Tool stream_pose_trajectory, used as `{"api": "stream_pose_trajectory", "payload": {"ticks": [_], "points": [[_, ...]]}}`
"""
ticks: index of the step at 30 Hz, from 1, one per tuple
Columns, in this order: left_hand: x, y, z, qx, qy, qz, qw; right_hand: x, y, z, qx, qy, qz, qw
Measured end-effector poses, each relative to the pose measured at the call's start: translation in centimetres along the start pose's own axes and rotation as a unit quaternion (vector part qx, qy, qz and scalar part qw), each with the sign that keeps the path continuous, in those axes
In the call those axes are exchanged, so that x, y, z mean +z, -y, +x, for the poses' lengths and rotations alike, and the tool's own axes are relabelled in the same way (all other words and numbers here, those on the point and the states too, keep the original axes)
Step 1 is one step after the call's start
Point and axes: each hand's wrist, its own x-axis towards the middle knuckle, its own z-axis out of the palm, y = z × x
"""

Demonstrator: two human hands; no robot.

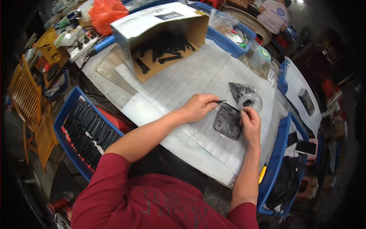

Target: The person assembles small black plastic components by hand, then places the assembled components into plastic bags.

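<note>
Two hands at work: my left hand (198,107) pinches a thin black pin (220,101) between fingertips, while my right hand (251,121) grips the edge of the black tray (228,121) on the grey sheet (198,78). I judge the pin needs careful seating next. A white-topped cardboard box (160,23) lies open beyond; blue bins (63,118) flank me.

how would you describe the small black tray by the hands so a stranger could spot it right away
Start at the grey sheet covering the worktable, then go to its near right part, where the two hands meet. The black tray lies flat between the left hand and the right hand. Unlike the crumpled clear bag behind it, it is a dark rounded rectangle.
</note>
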Motion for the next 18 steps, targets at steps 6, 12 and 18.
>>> {"api": "stream_pose_trajectory", "payload": {"ticks": [6,12,18], "points": [[0.2,0.3,0.0,0.015,-0.015,0.002,1.000,-0.9,-0.2,0.0,-0.051,0.016,-0.196,0.979],[0.1,0.0,0.0,-0.012,0.001,0.017,1.000,-1.0,1.2,-0.5,-0.064,0.083,-0.309,0.945],[0.2,0.4,0.0,-0.008,-0.002,0.023,1.000,-0.3,1.4,-0.6,-0.064,0.133,-0.368,0.918]]}}
